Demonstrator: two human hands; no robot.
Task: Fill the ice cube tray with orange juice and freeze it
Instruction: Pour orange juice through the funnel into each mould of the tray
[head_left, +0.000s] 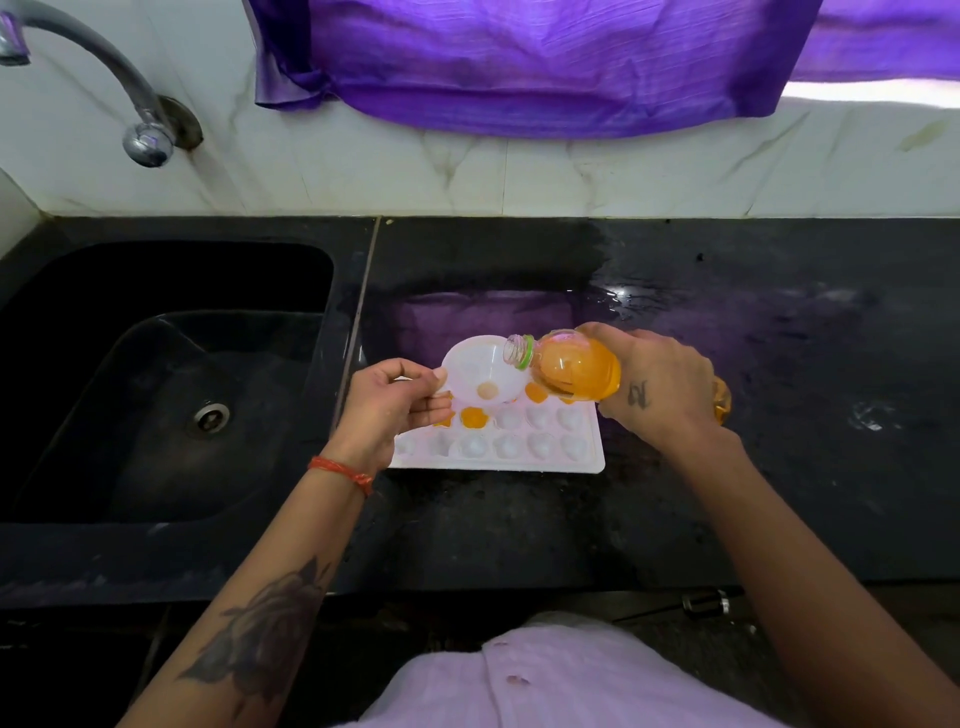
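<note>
While the white plastic ice cube tray (587, 460) lies flat on the black stone counter (519, 519) just right of the dark sink (156, 389), its nearest row of cells looks empty, so most of the filling seems still ahead. In the row behind, a few cells hold orange juice (471, 415). Above those, the left hand (387, 408) pinches the rim of a translucent white plastic funnel (480, 376) between thumb and fingers, its spout over a far cell. The right hand (657, 382) is wrapped around a clear plastic bottle of orange juice with a green neck ring (576, 371), tipped nearly level, mouth inside the funnel bowl. No stream is visible. To pour well, tilt slowly, keep the spout centred over one cell, stop short of the brim, and level the bottle before shifting the funnel. Behind, the counter looks wet.
</note>
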